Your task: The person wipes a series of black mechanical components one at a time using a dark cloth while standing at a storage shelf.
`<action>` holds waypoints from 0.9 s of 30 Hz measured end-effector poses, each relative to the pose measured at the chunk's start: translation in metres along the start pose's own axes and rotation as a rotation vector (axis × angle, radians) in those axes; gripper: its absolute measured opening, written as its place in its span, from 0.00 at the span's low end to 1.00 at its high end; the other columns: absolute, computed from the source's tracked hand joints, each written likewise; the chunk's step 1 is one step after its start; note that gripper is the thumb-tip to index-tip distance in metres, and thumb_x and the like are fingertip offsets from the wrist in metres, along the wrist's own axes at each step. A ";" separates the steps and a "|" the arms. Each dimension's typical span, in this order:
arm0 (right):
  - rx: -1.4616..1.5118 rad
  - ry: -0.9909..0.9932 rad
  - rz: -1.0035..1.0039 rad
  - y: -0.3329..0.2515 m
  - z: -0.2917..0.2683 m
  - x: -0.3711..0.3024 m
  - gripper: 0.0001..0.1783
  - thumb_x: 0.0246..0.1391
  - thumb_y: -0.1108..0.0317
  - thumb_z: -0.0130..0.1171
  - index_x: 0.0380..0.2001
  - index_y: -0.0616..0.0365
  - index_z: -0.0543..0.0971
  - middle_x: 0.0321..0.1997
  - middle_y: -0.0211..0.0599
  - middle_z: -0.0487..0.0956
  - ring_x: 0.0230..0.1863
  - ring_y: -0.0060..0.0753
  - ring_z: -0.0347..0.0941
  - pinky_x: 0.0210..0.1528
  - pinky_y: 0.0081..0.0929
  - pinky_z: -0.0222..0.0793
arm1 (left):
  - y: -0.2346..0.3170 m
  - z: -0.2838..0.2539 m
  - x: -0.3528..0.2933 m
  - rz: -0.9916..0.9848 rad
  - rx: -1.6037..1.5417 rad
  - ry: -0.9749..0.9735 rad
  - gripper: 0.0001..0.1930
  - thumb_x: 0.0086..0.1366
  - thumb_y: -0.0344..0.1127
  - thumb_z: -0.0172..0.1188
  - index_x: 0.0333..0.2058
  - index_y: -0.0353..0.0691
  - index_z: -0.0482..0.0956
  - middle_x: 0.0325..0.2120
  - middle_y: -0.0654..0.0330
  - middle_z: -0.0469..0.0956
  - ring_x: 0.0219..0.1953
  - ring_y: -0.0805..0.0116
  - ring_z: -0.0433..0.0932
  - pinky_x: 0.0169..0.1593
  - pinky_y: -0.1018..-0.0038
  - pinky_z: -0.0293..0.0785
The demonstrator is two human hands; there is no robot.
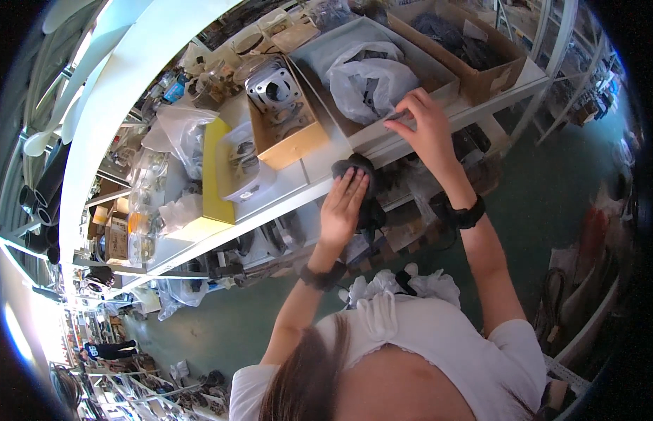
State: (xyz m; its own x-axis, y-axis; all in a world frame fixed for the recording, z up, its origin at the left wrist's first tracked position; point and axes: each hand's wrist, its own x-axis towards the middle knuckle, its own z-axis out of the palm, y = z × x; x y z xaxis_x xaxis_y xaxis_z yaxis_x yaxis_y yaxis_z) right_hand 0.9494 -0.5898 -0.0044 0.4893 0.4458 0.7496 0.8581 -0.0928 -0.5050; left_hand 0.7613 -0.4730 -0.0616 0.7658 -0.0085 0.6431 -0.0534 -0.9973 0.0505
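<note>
My left hand [343, 209] is closed over a black rounded part [352, 166] at the front edge of the shelf, fingers together on top. The part's exact kind is unclear. My right hand [426, 125] is at the front wall of a grey box [439, 90], thumb and forefinger brought together in a pinch. Whatever sits between those fingertips is too small to make out. Just behind them, a translucent plastic bag [361, 90] with dark pieces inside lies in the grey box.
Left of the grey box stand a cardboard tray [293, 151] of metal parts, a white bin [236, 179] and a yellow box [215, 144]. A brown carton [496, 78] of dark parts is at the right. More parts fill the lower shelf. A distant person [109, 349] is at lower left.
</note>
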 end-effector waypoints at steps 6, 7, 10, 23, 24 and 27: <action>-0.030 -0.011 -0.008 -0.021 0.020 0.004 0.15 0.34 0.67 0.66 0.21 0.57 0.68 0.27 0.34 0.69 0.29 0.39 0.69 0.28 0.32 0.63 | -0.002 0.012 0.000 -0.138 -0.125 0.154 0.22 0.51 0.20 0.47 0.48 0.32 0.68 0.49 0.51 0.68 0.56 0.50 0.61 0.56 0.58 0.60; -0.051 0.044 -0.086 -0.021 0.022 0.003 0.15 0.37 0.65 0.65 0.23 0.58 0.70 0.26 0.34 0.69 0.26 0.37 0.68 0.27 0.28 0.63 | -0.001 0.014 0.003 -0.138 -0.122 0.157 0.22 0.51 0.20 0.47 0.48 0.32 0.68 0.49 0.51 0.68 0.56 0.50 0.61 0.56 0.58 0.60; 0.080 -0.029 0.004 -0.028 0.020 -0.006 0.13 0.41 0.66 0.63 0.27 0.58 0.71 0.32 0.37 0.70 0.31 0.40 0.70 0.32 0.30 0.65 | 0.000 0.021 0.009 -0.212 -0.122 0.260 0.24 0.51 0.18 0.45 0.50 0.29 0.64 0.52 0.45 0.64 0.57 0.44 0.58 0.57 0.55 0.56; 0.314 -0.023 0.212 -0.045 0.051 -0.092 0.17 0.48 0.72 0.54 0.43 0.64 0.68 0.38 0.48 0.73 0.38 0.49 0.71 0.38 0.33 0.66 | 0.015 0.016 0.029 -0.287 -0.216 0.240 0.25 0.53 0.22 0.46 0.53 0.26 0.59 0.53 0.40 0.59 0.57 0.38 0.55 0.58 0.53 0.52; 0.311 -0.018 0.213 -0.045 0.046 -0.091 0.17 0.48 0.72 0.54 0.43 0.64 0.68 0.38 0.48 0.73 0.38 0.49 0.71 0.38 0.33 0.66 | 0.017 0.018 0.031 -0.329 -0.219 0.242 0.26 0.54 0.25 0.48 0.53 0.25 0.58 0.54 0.39 0.58 0.57 0.37 0.53 0.59 0.53 0.51; 0.424 0.022 0.352 -0.041 0.031 -0.089 0.14 0.52 0.71 0.52 0.42 0.62 0.69 0.39 0.44 0.74 0.37 0.39 0.72 0.36 0.26 0.66 | 0.026 0.030 0.038 -0.323 -0.143 0.225 0.29 0.54 0.30 0.51 0.54 0.23 0.55 0.55 0.37 0.54 0.59 0.37 0.49 0.60 0.55 0.47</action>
State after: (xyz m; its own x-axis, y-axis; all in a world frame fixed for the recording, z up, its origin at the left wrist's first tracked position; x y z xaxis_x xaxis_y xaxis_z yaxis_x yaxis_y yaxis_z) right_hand 0.8659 -0.5977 -0.0638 0.7422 0.4338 0.5108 0.5064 0.1362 -0.8515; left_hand 0.8081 -0.5011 -0.0586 0.5996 0.3351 0.7268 0.0664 -0.9258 0.3721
